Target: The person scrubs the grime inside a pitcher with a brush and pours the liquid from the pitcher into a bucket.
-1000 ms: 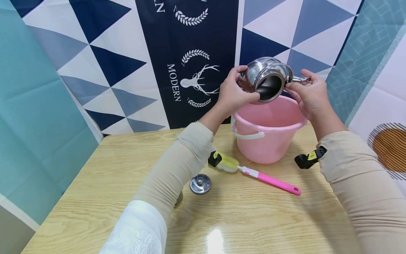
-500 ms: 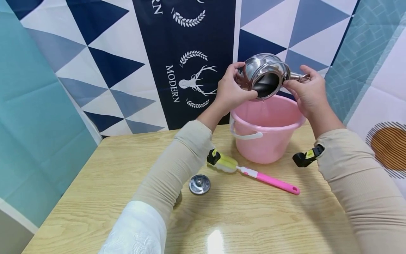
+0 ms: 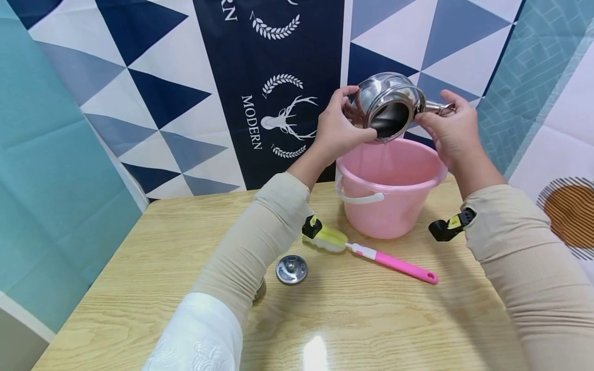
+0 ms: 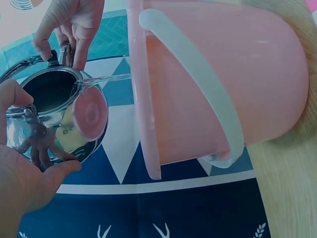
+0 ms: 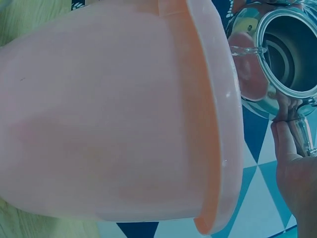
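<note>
A shiny steel teapot (image 3: pixel 373 93) is tipped over the pink bucket (image 3: pixel 394 214), its round mouth facing down toward me. From its lip a thin stream of water (image 4: pixel 111 78) runs into the bucket. My left hand (image 3: pixel 336 129) grips the pot's left side, thumb at the rim and fingers around the body. On the opposite side my right hand (image 3: pixel 455 131) pinches the pot by its spout. In the right wrist view, the pot's dark inside (image 5: pixel 290 54) shows past the bucket's rim.
A pink-handled sponge brush (image 3: pixel 403 267) lies in front of the bucket, its yellow head partly behind the left wrist camera. Nearer is a round steel lid (image 3: pixel 292 269). Another round metal piece (image 3: pixel 261 292) is mostly hidden by the left sleeve. A patterned cloth (image 3: pixel 278 170) hangs behind the table.
The teapot has risen slightly and tilted further. A stream of water now shows clearly below its lip. Both hands keep their hold.
</note>
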The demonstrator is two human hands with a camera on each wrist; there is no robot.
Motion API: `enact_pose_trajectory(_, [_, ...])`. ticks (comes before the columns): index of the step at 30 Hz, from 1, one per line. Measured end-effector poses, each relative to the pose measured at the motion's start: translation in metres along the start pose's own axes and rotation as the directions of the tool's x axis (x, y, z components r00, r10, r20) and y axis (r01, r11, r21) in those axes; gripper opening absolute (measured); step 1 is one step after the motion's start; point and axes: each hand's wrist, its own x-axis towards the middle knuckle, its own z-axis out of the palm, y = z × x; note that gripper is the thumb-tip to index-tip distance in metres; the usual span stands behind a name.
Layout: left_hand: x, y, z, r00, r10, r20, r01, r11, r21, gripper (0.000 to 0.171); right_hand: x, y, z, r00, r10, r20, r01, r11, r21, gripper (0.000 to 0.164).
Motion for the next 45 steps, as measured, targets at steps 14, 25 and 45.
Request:
enact_pose_trajectory(14, [0.003, 0.006, -0.004, 1.0, 0.007, 0.0, -0.007, 1.0, 0.026, 0.082, 0.0, -0.007, 0.003, 1.0, -0.021, -0.015, 0.021, 0.998, -0.055, 0.093])
enact_pose_trajectory(25, [0.003, 0.011, -0.004, 1.0, 0.02, 0.003, -0.02, 1.0, 0.014, 0.082, 0.001, -0.011, 0.005, 0.999, -0.021, -0.048, 0.019, 0.999, -0.033, 0.093])
enact_pose_trajectory(45, [0.01, 0.026, -0.009, 0.995, 0.1, 0.003, -0.1, 0.995, 0.018, 0.085, 0.005, -0.029, 0.01, 0.997, -0.064, -0.05, 0.063, 0.998, -0.019, 0.09])
